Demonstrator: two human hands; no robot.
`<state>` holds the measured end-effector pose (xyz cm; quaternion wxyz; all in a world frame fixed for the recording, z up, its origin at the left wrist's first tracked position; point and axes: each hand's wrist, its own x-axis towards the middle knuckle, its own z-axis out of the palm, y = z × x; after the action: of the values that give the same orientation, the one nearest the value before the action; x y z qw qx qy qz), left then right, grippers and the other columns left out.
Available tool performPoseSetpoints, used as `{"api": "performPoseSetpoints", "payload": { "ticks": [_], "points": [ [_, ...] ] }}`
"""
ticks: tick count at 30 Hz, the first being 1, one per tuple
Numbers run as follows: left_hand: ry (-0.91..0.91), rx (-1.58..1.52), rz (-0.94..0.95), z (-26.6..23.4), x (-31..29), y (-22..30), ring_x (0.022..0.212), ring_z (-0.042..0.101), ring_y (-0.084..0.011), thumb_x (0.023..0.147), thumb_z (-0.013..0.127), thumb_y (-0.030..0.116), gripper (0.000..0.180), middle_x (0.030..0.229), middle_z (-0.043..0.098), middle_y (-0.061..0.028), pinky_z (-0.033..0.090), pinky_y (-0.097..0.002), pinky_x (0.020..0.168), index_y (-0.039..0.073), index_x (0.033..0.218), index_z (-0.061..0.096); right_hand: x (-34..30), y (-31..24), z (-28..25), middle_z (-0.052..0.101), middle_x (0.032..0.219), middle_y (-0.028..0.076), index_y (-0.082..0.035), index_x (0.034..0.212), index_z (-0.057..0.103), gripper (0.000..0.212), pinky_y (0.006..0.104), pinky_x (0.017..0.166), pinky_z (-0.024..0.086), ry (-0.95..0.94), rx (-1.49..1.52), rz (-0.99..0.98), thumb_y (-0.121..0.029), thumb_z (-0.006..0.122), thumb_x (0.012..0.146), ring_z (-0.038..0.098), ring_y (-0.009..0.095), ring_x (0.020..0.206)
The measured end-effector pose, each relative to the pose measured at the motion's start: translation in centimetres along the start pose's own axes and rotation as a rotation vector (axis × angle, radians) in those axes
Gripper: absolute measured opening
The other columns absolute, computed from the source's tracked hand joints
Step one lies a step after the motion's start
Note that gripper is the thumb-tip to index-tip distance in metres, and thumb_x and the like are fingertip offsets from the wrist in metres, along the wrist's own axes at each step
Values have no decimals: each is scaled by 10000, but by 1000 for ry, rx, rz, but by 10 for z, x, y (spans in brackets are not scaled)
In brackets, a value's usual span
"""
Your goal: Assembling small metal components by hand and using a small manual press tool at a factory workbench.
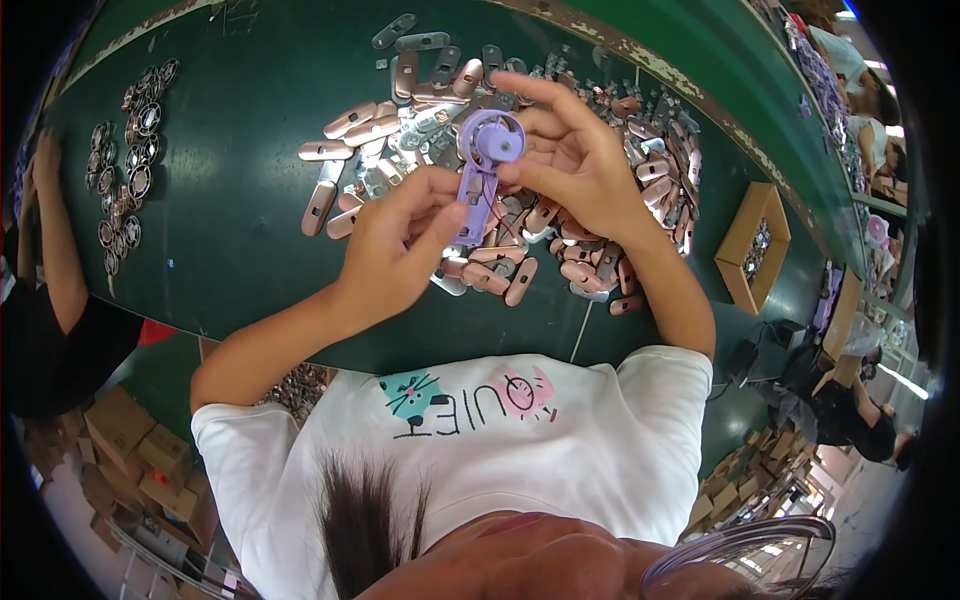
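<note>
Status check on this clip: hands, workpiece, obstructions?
Left hand gripping purple casing by its lower end. Right hand at its round end. Copper-coloured plates heaped below, none covering it.

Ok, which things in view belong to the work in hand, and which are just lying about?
In hand, or likely tied to it:
- purple plastic part, held by the left hand, right hand at its round end
- pinkish and silver oval plates heaped around

Apparently lying about:
- ring-shaped parts, left
- open cardboard box, right
</note>
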<state>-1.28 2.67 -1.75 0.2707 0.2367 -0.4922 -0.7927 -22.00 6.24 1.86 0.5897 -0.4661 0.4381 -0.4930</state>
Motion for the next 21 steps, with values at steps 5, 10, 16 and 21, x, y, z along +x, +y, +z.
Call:
{"api": "performPoseSetpoints", "payload": {
  "ticks": [5, 10, 16, 21],
  "points": [
    [-11, 490, 286, -4, -2, 0, 720, 650, -135, 950, 443, 50, 158, 834, 643, -120, 535, -252, 614, -38, 1075, 485, -4, -1, 12, 544, 1199, 124, -8, 1318, 373, 551, 287, 871, 498, -49, -81, -28, 66, 613, 829, 561, 162, 1060],
    [-33, 435, 250, 0, -4, 2, 688, 658, -148, 956, 409, 49, 168, 815, 641, -133, 534, -264, 583, -37, 1090, 462, -5, -4, 15, 578, 1117, 103, -17, 1252, 385, 473, 271, 825, 486, -58, -2, 26, 10, 625, 845, 572, 135, 1003],
    [-97, 477, 181, 1, -10, 7, 623, 588, -88, 1004, 320, 166, 245, 780, 606, -73, 481, -204, 575, -34, 1100, 425, -7, -2, 19, 583, 1048, 88, -28, 1224, 369, 433, 263, 785, 485, -58, -23, -12, -69, 618, 873, 568, 120, 922],
    [-89, 467, 84, 0, -6, 12, 514, 594, -105, 987, 351, 110, 180, 648, 583, -52, 446, -247, 466, -19, 1064, 452, -8, 3, 15, 563, 1054, 88, -36, 1207, 361, 413, 266, 776, 484, -59, 19, 12, -110, 611, 887, 560, 126, 920]
  ]
}}
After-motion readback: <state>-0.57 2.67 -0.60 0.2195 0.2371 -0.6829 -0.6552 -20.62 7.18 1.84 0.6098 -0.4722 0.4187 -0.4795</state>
